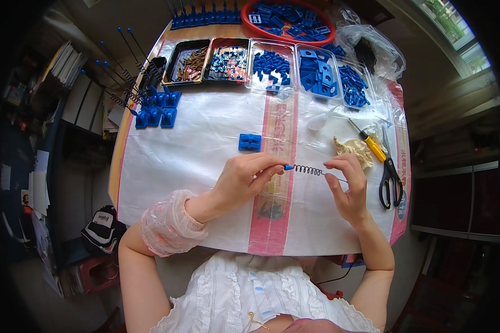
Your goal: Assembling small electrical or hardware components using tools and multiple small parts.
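Note:
Between thumb and fingertips, my left hand (254, 173) pinches a small blue pointed piece (288, 167) at one end of a black coil spring (307, 170). The spring lies level above the table, and a thin wire runs on from its right end. My right hand (347, 186) is around that wire with thumb and forefinger apart, not closed on it. Just beyond my left hand sits a blue slotted block (250, 142) on the white sheet.
Trays of blue parts (271, 69), brass-coloured pieces (193, 62) and small nuts (226, 61) line the back, before a red basin (289, 39). Blue bases with springs (156, 114) stand left. Scissors (390, 183), a yellow screwdriver (374, 149) and crumpled paper (354, 150) lie right.

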A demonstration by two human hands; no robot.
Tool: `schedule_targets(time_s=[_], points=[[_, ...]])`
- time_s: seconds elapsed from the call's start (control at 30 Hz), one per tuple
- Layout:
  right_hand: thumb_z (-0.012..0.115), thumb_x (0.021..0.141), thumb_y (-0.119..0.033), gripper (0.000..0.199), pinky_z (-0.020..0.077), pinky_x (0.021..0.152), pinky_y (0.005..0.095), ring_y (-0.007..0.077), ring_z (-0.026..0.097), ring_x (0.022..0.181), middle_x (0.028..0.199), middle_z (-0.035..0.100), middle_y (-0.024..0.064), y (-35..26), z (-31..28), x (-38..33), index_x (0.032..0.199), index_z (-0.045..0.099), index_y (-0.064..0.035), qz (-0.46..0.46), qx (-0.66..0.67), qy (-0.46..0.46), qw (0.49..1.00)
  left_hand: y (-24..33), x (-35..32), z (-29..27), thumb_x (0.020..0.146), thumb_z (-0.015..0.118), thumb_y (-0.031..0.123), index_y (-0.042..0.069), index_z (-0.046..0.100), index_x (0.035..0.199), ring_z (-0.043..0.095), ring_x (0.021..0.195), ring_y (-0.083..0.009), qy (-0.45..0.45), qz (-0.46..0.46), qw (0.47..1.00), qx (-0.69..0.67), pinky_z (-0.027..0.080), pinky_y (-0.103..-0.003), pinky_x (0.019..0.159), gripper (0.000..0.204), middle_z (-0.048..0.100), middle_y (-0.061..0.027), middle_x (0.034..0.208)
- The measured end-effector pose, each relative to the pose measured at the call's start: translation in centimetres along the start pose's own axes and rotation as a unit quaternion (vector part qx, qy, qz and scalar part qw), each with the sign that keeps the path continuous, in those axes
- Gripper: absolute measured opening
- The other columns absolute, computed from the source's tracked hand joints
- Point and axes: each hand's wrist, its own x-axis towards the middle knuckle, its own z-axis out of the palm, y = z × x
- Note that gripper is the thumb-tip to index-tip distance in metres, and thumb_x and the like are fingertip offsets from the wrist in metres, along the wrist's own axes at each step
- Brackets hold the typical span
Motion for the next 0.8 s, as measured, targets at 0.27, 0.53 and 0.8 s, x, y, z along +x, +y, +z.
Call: schedule_targets(time_s=[0.27,0.53,0.8], points=[[0.084,0.083,-0.011,0.045,0.0499,0.076,0.0394,0.0272,0.064,0.085,0.096,0.069,0.0084,-0.07,0.82,-0.43,0.125,0.069,-0.0061,-0.039,-0.048,-0.086,0.994,0.05,-0.26,0.29,0.1,0.069,0.003,0.004,0.077,0.117,0.069,0.071,-0.0157,-0.035,0.013,0.999,-0.02,0.055,-0.029,0.064,0.019,0.075,-0.0087,0.088],[0.083,0.085,-0.017,0.045,0.0506,0.065,0.0402,0.0281,0.064,0.076,0.089,0.064,0.0096,-0.28,1.04,-0.56,0.126,0.068,-0.0056,-0.053,-0.065,-0.091,0.992,-0.08,-0.43,0.54,0.1,0.07,0.004,0.006,0.078,0.119,0.069,0.071,-0.0151,-0.037,0.006,0.999,-0.031,0.055,-0.029,0.064,0.021,0.077,-0.0083,0.09],[0.083,0.086,-0.016,0.032,0.0495,0.059,0.0395,0.0263,0.064,0.069,0.083,0.063,0.0084,-0.7,1.14,-0.46,0.113,0.07,-0.0047,-0.059,-0.079,-0.086,0.991,0.03,-0.3,0.51,0.1,0.07,0.005,0.005,0.078,0.12,0.069,0.072,-0.0123,-0.063,-0.002,0.997,-0.051,0.055,-0.027,0.065,0.022,0.078,-0.007,0.09]])
